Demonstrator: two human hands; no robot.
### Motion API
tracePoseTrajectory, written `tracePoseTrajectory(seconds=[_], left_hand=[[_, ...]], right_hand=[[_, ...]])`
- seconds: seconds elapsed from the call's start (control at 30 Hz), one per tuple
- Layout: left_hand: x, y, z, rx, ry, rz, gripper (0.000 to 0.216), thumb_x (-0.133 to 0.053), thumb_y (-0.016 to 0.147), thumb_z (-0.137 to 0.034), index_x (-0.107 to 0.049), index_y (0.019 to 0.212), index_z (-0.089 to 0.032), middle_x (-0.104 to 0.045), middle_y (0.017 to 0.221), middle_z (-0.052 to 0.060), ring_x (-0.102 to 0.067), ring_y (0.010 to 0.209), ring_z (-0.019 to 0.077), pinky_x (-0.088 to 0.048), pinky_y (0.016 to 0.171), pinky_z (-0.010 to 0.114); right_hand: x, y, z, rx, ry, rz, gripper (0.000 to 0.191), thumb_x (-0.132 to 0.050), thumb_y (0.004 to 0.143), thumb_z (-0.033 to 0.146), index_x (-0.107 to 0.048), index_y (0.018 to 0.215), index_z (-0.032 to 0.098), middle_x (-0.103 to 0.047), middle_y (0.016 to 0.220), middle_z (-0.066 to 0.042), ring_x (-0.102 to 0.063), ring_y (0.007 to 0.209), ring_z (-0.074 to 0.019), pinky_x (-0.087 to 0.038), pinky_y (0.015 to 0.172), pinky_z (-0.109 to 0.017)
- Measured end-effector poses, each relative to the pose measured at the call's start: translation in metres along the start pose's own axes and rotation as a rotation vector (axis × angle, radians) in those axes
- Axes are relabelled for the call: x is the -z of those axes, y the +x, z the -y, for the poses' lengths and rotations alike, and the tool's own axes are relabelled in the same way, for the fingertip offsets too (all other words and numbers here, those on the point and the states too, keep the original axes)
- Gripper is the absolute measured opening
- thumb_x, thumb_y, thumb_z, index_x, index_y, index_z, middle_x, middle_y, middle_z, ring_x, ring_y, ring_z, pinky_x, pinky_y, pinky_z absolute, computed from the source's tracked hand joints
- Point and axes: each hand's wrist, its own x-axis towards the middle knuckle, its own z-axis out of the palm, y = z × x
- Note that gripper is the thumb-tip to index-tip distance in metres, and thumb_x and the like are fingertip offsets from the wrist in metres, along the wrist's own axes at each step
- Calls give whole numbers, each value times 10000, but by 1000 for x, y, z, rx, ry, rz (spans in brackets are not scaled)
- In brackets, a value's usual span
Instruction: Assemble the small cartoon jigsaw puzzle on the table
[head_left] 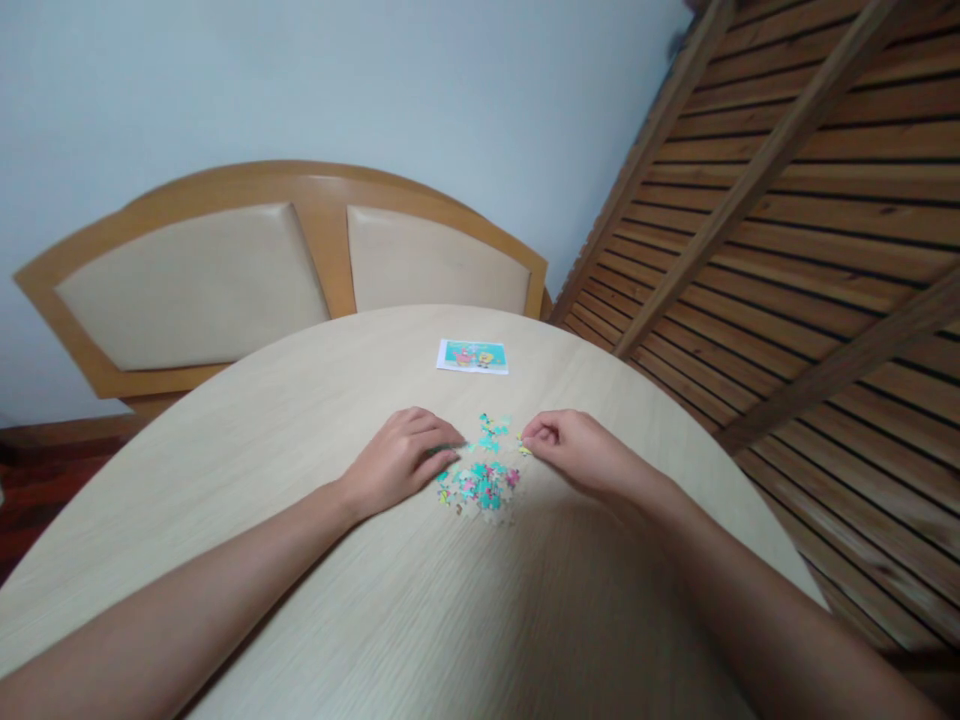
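A small heap of jigsaw pieces, mostly teal with pink and yellow, lies on the round pale wooden table. My left hand rests palm down at the heap's left edge, fingers curled and touching the pieces. My right hand sits at the heap's right edge, thumb and fingers pinched together on a small yellowish piece. Beyond the heap lies a small printed picture card with cartoon figures on a teal ground.
A wooden headboard with two beige padded panels stands behind the table against the pale blue wall. A slatted wooden frame leans at the right, close to the table's edge. Dark floor shows at far left.
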Motion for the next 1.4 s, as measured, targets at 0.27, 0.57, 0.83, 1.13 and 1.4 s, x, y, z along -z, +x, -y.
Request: tracePoseTrajectory(seconds=[0.27, 0.57, 0.83, 1.13, 1.4], left_hand=[[-5, -2, -3, -40, -69, 89, 279, -522, 1032, -372, -675, 1234, -256, -709, 1072, 73, -614, 1047, 229, -483, 932, 408], [-3, 0, -5, -53, -130, 90, 189, -547, 1024, -339, -662, 1137, -239, -728, 1068, 42, -644, 1013, 211, -453, 965, 402], [-6, -2, -4, -37, -190, 44, 135, -584, 1002, -289, -664, 1094, -232, -728, 1049, 36, -660, 997, 198, -464, 944, 387], [-3, -1, -4, 51, -137, -56, 140, -553, 999, -271, -676, 1023, -209, -728, 964, 45, -659, 915, 194, -497, 852, 362], [-6, -1, -1, 89, -34, -25, 93, -592, 974, -251, -673, 1004, -217, -741, 944, 30, -665, 904, 209, -490, 835, 372]], right_hand=[[9, -1, -9, -60, -69, 54, 130, -641, 785, 174, -764, 829, 183, -762, 783, -38, -681, 706, -182, -467, 621, -258], [-7, -1, 6, 57, -207, -13, 209, -673, 860, 306, -784, 1012, 215, -763, 1002, -57, -680, 825, -199, -474, 761, -298], [-10, 0, 10, 53, -213, -31, 115, -683, 830, 212, -762, 913, 195, -760, 950, -47, -665, 798, -187, -455, 724, -281], [-6, -3, 18, 171, -262, -23, 155, -637, 825, 115, -748, 792, 219, -778, 864, 4, -694, 783, -171, -432, 759, -291], [-14, -3, 19, 329, -268, 7, 170, -651, 907, 193, -775, 1018, 226, -751, 1032, -52, -677, 973, -213, -449, 868, -341]])
